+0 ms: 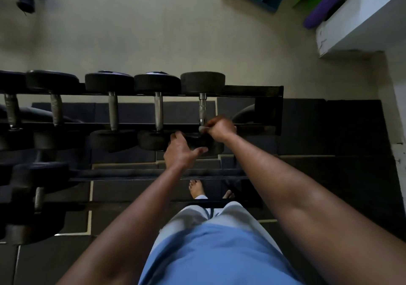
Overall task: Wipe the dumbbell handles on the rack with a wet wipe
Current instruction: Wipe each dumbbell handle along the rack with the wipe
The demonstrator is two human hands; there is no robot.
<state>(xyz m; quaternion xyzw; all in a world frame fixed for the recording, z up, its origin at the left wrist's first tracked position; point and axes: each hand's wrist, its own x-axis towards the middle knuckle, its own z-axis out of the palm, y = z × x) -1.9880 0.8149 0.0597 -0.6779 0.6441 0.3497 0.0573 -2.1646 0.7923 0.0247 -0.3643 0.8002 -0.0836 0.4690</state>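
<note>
Five dumbbells show on the top tier of the rack (252, 90); I'm on the rightmost dumbbell (203, 82), last one before the rack's right end post.

Grip state: my right hand (220, 128) is curled round the wet wipe (201, 129), pinching it against the near end of the handle (202, 106), just where the handle meets the near head. Only a small pale wad of wipe shows past my fingers. My left hand (181, 150) has fingers straight and spread, holding nothing; fingertips look to be on or just over the near head of the same dumbbell, can't tell if they touch.

How to do this step well, my judgement:
- Wrap the wipe fully round the bar, not just the top face.
- Stroke along the whole length toward the far head, twisting as I go so the knurling gets cleaned.
- Press the left hand on the near head so the dumbbell doesn't roll on the rails.
- Refold to a fresh face before moving on.

Remaining, by position: four handles left of this one on the same tier, plus at least one more dumbbell on the lower tier at the rack's left end.

Writing: pale round labels sit on the far heads of the second and third dumbbells left of mine; too blurred to read. No brand legible anywhere.
</note>
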